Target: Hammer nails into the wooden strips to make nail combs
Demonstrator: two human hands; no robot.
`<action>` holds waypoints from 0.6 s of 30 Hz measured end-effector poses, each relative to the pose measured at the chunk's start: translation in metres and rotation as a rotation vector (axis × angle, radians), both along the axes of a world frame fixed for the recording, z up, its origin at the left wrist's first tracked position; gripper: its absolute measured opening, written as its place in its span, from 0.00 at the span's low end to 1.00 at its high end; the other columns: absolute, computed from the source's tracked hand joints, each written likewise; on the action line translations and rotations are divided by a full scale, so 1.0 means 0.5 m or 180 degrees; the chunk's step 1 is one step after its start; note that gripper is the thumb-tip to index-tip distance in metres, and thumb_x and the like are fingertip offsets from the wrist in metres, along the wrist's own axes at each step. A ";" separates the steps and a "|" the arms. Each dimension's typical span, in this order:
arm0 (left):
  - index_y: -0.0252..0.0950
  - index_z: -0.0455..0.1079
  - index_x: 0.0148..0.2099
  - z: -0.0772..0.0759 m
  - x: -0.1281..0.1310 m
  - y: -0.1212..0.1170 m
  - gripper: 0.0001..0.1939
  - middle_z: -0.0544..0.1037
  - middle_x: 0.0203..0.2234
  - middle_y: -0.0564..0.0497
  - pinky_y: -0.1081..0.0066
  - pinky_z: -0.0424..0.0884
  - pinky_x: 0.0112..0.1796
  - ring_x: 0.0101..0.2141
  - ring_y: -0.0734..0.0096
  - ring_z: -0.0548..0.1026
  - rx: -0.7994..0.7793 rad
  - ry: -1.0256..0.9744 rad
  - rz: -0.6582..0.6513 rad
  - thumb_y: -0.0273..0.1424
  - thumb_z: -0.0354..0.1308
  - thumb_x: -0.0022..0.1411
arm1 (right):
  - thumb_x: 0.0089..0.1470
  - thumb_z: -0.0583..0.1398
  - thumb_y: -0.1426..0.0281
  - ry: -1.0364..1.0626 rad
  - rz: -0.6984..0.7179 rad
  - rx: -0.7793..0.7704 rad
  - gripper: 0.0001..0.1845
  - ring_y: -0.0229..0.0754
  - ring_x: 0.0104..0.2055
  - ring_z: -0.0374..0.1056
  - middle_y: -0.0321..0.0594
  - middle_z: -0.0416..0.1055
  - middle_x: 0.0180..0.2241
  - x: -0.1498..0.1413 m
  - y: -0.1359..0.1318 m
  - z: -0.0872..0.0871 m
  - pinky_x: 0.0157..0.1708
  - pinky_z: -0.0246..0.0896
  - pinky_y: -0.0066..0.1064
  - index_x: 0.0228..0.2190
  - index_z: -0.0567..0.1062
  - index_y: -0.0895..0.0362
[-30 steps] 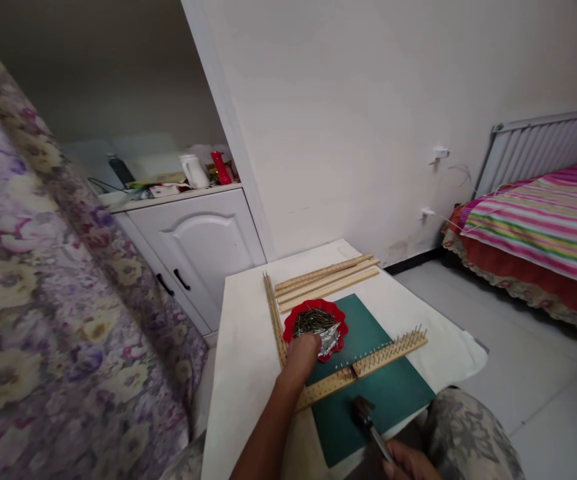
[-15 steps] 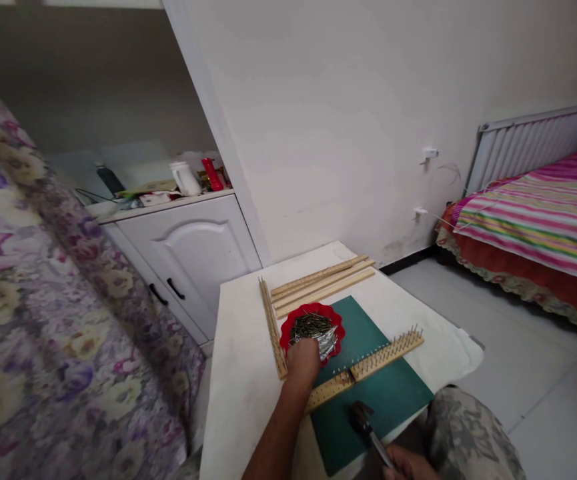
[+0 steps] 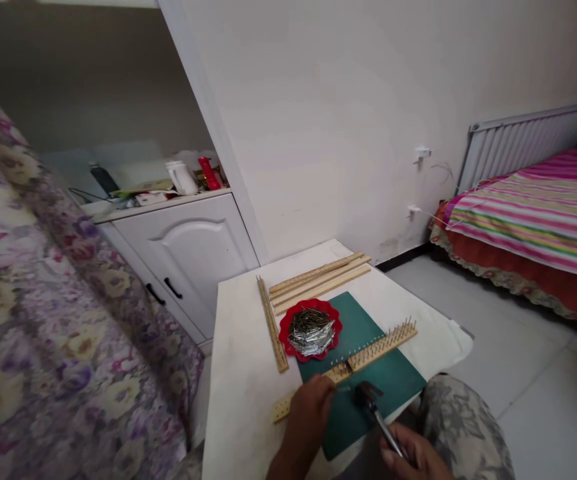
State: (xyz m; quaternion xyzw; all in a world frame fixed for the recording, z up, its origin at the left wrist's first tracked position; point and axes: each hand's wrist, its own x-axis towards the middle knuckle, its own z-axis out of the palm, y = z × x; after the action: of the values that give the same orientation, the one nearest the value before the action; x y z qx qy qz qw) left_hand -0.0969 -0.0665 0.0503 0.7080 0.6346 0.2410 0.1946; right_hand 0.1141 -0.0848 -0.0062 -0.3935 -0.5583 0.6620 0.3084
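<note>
My right hand (image 3: 413,450) is wrapped round the handle of a hammer (image 3: 381,421), whose head is raised over the green mat (image 3: 398,387). My left hand (image 3: 311,403) is closed in a pinch above a wooden strip (image 3: 385,350), and a thin, pale nail (image 3: 341,388) seems to stick out from its fingertips, though blurred. Rows of upright nails stand in the strip's right part; its left end shows small holes and is partly covered by my hand. Just beyond lies a red scalloped bowl (image 3: 337,328) with a heap of loose nails (image 3: 311,327).
More wooden strips (image 3: 318,283) lie at the back of the white table (image 3: 241,360), and narrow ones (image 3: 271,323) lie along its left. A floral curtain (image 3: 78,320) hangs at left beside a white cabinet (image 3: 193,243). A bed (image 3: 528,220) stands at right.
My left hand has come out of the red bowl and moved nearer to me, to the strip. The hammer stays in my right hand. The view has shifted slightly.
</note>
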 end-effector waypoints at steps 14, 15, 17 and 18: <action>0.36 0.73 0.28 -0.039 0.105 -0.061 0.06 0.72 0.23 0.54 0.76 0.59 0.30 0.28 0.74 0.68 -0.0539 -0.1199 -0.0488 0.25 0.55 0.53 | 0.45 0.61 0.56 0.0246 -0.0463 0.0111 0.16 0.32 0.17 0.56 0.28 0.66 0.19 0.018 -0.017 0.019 0.18 0.52 0.24 0.26 0.67 0.55; 0.35 0.73 0.28 -0.044 0.104 -0.059 0.05 0.71 0.23 0.54 0.76 0.59 0.29 0.27 0.75 0.68 -0.0595 -0.1338 -0.0395 0.25 0.55 0.52 | 0.46 0.60 0.54 0.0192 -0.0433 0.0048 0.17 0.30 0.14 0.53 0.28 0.66 0.17 0.018 -0.019 0.020 0.15 0.48 0.22 0.27 0.66 0.55; 0.34 0.73 0.28 -0.051 0.102 -0.058 0.05 0.71 0.22 0.54 0.77 0.59 0.28 0.26 0.75 0.66 -0.0719 -0.1566 -0.0284 0.25 0.55 0.51 | 0.49 0.57 0.52 0.0084 -0.0391 -0.0097 0.19 0.27 0.10 0.46 0.26 0.65 0.14 0.017 -0.022 0.021 0.10 0.38 0.20 0.28 0.65 0.55; 0.34 0.73 0.28 -0.054 0.101 -0.058 0.05 0.70 0.21 0.54 0.77 0.58 0.27 0.25 0.76 0.65 -0.0773 -0.1623 -0.0262 0.26 0.55 0.51 | 0.49 0.56 0.50 0.0060 -0.0381 -0.0147 0.20 0.26 0.09 0.44 0.26 0.65 0.13 0.016 -0.023 0.021 0.09 0.35 0.20 0.27 0.64 0.55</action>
State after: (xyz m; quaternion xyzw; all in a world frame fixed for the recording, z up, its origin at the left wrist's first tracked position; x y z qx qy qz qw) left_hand -0.0464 -0.0952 0.0234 0.6212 0.5602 0.3254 0.4410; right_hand 0.1221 -0.0962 0.0044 -0.4270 -0.5155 0.6588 0.3435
